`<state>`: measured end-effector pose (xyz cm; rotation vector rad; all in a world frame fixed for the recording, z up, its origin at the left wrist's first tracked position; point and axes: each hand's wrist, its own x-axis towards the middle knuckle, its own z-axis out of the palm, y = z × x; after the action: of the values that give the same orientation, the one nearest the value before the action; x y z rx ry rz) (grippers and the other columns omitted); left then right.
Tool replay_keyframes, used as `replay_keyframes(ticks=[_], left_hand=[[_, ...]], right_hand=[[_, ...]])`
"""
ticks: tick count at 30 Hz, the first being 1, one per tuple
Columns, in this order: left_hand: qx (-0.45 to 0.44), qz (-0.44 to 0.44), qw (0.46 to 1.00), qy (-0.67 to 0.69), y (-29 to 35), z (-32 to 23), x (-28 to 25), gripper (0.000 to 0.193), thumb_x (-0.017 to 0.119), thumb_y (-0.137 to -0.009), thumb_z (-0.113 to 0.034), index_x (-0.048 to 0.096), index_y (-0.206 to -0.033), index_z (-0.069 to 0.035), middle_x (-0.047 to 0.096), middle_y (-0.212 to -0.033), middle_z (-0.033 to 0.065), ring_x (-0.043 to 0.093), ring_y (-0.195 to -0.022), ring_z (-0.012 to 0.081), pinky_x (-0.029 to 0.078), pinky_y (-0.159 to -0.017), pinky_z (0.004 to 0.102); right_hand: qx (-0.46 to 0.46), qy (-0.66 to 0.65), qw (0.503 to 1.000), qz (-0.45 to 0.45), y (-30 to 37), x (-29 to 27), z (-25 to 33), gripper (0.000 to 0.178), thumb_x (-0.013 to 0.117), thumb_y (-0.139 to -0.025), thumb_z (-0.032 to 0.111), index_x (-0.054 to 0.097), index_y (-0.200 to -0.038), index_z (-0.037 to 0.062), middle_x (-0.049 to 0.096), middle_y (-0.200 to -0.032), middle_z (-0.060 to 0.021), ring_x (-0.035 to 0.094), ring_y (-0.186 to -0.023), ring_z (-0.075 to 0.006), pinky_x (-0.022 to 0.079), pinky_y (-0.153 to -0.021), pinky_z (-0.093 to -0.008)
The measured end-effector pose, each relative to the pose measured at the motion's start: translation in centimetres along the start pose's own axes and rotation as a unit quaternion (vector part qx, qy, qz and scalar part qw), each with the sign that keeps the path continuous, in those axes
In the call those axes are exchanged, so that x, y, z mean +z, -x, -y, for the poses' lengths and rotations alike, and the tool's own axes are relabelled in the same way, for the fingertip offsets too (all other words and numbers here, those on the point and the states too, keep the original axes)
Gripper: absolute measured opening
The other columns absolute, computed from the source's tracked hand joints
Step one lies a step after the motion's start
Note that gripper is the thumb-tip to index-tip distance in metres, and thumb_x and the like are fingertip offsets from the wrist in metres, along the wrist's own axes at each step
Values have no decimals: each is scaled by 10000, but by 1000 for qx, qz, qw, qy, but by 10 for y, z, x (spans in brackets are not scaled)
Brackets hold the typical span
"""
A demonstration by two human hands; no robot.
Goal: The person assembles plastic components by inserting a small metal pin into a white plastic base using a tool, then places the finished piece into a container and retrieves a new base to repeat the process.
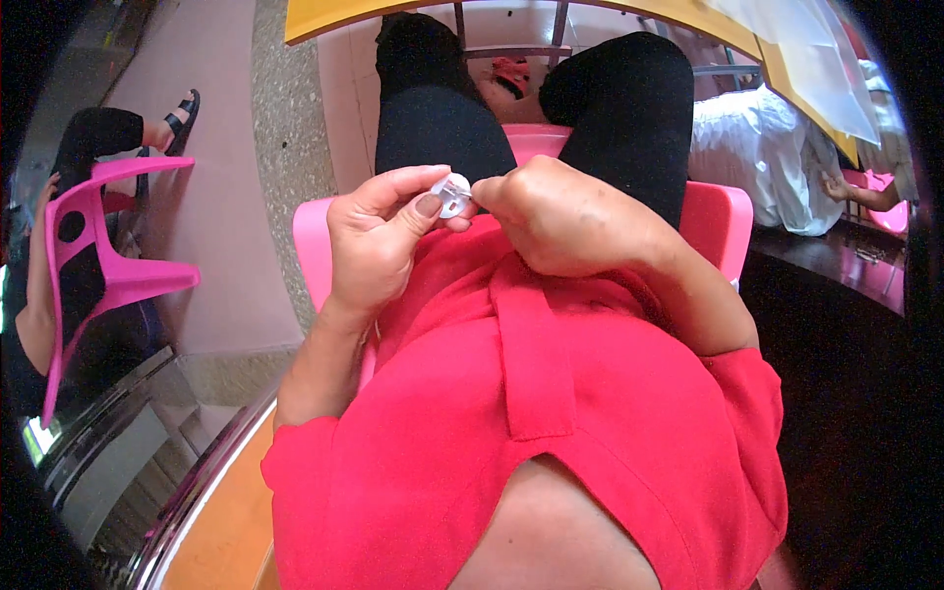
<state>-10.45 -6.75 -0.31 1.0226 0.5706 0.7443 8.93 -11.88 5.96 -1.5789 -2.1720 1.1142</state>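
Above my lap, my left hand (385, 221) pinches a small round white piece (454, 195) between thumb and fingers. The piece looks like plastic, with a slot and a small dark opening on its face. My right hand (560, 211) is closed, its fingers curled and its back turned up. The tip of its index finger and thumb meets the right edge of the white piece. Whatever lies inside the right fingers, if anything, is hidden.
I sit on a pink plastic chair (716, 228). A yellow-edged table (339, 15) stands ahead, with a translucent sheet (816, 59) over its right side. White bundled material (757, 157) lies to the right, near another person's hand (838, 187). Someone sits on a pink chair (84, 231) at left.
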Motion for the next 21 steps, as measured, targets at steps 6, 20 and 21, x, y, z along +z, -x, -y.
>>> replay_keyframes(ticks=[6,20,21], left_hand=[[-4,-25,998,50,-11,-8,1,223,568,-895,-14,580,-1106,56,656,-967,167,664,-808,218,564,-723,306],[27,-44,995,85,-7,-6,1,300,611,-844,47,556,-1139,63,643,-998,180,657,-866,228,550,-811,337],[27,-44,995,85,-7,-7,1,300,611,-844,47,556,-1139,63,643,-998,180,657,-866,228,550,-811,337]], right_hand=[[40,-216,967,-126,-2,22,-9,186,463,-897,60,608,-984,-17,593,-689,-158,586,-638,-230,461,-589,-346],[156,-393,900,-104,-3,31,5,193,425,-986,123,586,-1011,19,533,-616,12,430,-480,-32,331,-423,-186],[150,-395,900,-109,-4,32,5,191,427,-985,122,586,-1010,20,533,-616,13,427,-480,-32,329,-423,-186]])
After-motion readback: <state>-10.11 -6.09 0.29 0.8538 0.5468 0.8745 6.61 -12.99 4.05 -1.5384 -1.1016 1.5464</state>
